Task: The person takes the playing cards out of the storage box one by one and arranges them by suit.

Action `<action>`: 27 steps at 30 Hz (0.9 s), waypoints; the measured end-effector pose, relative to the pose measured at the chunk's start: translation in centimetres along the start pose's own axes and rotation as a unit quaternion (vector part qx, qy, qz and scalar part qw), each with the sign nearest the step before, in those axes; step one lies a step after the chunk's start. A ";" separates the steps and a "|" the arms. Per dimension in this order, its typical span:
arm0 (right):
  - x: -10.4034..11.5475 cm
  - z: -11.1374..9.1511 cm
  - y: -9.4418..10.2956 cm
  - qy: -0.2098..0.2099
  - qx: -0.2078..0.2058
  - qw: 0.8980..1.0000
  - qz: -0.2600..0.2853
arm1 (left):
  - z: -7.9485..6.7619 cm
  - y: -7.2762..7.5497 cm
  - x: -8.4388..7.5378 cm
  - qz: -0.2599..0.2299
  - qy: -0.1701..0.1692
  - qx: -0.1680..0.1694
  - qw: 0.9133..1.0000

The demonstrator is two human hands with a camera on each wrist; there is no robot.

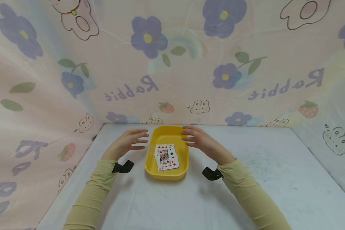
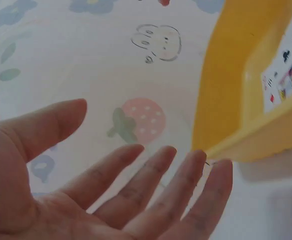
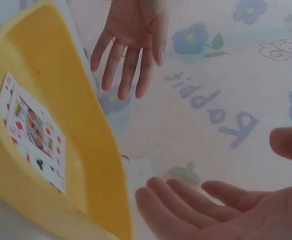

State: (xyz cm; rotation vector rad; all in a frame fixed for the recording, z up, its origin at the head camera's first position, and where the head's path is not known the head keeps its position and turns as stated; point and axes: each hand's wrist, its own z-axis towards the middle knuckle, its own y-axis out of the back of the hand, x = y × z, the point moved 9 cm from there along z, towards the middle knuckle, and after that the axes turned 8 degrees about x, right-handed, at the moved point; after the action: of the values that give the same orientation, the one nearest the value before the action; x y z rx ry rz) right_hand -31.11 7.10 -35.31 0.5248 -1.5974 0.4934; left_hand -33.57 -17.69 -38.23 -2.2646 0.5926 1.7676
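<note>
A yellow plastic tray (image 1: 166, 176) stands on the table, with several playing cards (image 1: 166, 157) lying face up in a loose, overlapping pile on its floor. The top card shows a king of diamonds. My left hand (image 1: 127, 142) is held just left of the tray, fingers spread and pointing towards it, holding nothing. On the other side my right hand (image 1: 202, 142) has its fingertips over or beside the right rim; whether they touch it I cannot tell. In the right wrist view both palms show bare, the left hand (image 3: 130, 42) beyond the tray and the right hand (image 3: 236, 210) nearer.
A white-covered table (image 1: 264, 179) spreads out around the tray, with faint dark marks on its right part. Patterned curtain (image 1: 172, 73) with flowers and rabbits hangs behind and on both sides. A black strap piece (image 1: 212, 173) sits at each wrist.
</note>
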 end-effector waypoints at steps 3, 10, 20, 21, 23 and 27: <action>-1.0 0.8 -0.6 -0.028 0.006 1.000 0.010 | 0.3 0.3 1.1 -0.003 0.015 -0.011 1.000; -3.1 2.4 -1.8 -0.074 -0.004 0.995 0.068 | 1.1 0.3 3.2 -0.018 0.051 -0.030 0.998; -6.3 4.5 -2.5 -0.121 -0.051 0.980 0.147 | 1.7 0.0 4.4 0.030 0.063 -0.050 0.996; -6.7 4.6 -2.5 -0.127 -0.055 0.978 0.153 | 1.8 0.0 4.5 0.036 0.061 -0.052 0.996; -7.4 4.8 -2.6 -0.142 -0.061 0.974 0.166 | 2.0 0.0 4.7 0.044 0.058 -0.054 0.996; -8.4 5.4 -2.7 -0.160 -0.055 0.964 0.206 | 2.4 0.2 5.0 0.055 0.060 -0.054 0.995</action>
State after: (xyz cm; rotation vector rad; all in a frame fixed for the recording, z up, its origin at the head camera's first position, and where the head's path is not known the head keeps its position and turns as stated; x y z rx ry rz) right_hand -33.18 2.10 -44.08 0.1883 -2.0479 0.6490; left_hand -34.75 -17.79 -43.65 -2.4711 0.6717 1.7614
